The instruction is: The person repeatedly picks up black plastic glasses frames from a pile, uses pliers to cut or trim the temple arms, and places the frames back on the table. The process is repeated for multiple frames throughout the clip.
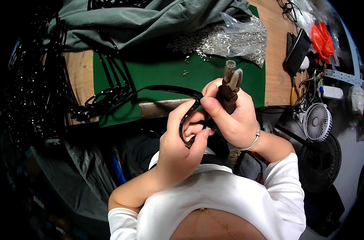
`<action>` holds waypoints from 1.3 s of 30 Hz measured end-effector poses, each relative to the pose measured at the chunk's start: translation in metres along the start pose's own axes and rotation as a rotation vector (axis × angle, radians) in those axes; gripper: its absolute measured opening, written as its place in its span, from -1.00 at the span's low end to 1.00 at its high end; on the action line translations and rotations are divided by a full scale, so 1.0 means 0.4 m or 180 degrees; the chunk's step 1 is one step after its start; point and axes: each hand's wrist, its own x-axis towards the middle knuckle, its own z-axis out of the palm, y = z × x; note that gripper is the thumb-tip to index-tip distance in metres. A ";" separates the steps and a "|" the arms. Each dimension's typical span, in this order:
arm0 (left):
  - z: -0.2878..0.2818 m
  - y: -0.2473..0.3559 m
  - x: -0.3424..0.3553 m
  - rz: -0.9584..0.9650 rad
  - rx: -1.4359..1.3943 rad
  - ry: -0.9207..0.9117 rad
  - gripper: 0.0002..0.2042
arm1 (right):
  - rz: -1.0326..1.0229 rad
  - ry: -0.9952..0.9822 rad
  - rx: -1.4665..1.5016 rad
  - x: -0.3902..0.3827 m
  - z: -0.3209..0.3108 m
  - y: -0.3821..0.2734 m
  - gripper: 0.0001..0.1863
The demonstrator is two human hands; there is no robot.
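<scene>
My left hand [178, 144] grips a black glasses frame [183, 125] by its rim, fingers curled through and around it. One temple of the frame reaches left over the green mat [230, 86]. My right hand [234, 116] is wrapped round a pair of pliers [229, 90], whose jaws point up and away from me. The thumb and forefinger of that hand pinch the frame's upper corner, where the temple meets it. What lies between those fingertips is hidden. Beyond my hands, a clear plastic bag [246, 38] and a heap of small silver metal pieces [194, 42] lie on the mat.
Black glasses frames [38, 88] are piled high at the left, with several more [110, 94] on the mat's left side. Grey-green cloth [150, 20] covers the back. A phone [297, 52], a red plastic bag [323, 42], a white fan [317, 122] and a black fan [320, 162] are at the right.
</scene>
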 end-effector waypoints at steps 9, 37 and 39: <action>-0.020 0.022 0.002 -0.0363 -0.0055 -0.0314 -0.49 | 0.0963 -0.0045 0.0657 0.012 0.001 -0.027 -0.77; -0.125 0.049 -0.051 -0.0414 0.0918 -0.0890 -0.66 | -0.1725 -0.1725 -0.3129 0.042 -0.068 0.001 -0.78; -0.123 0.035 -0.054 -0.0294 0.1017 -0.0828 -0.64 | -0.1797 -0.1627 -0.3253 0.037 -0.070 0.007 -0.77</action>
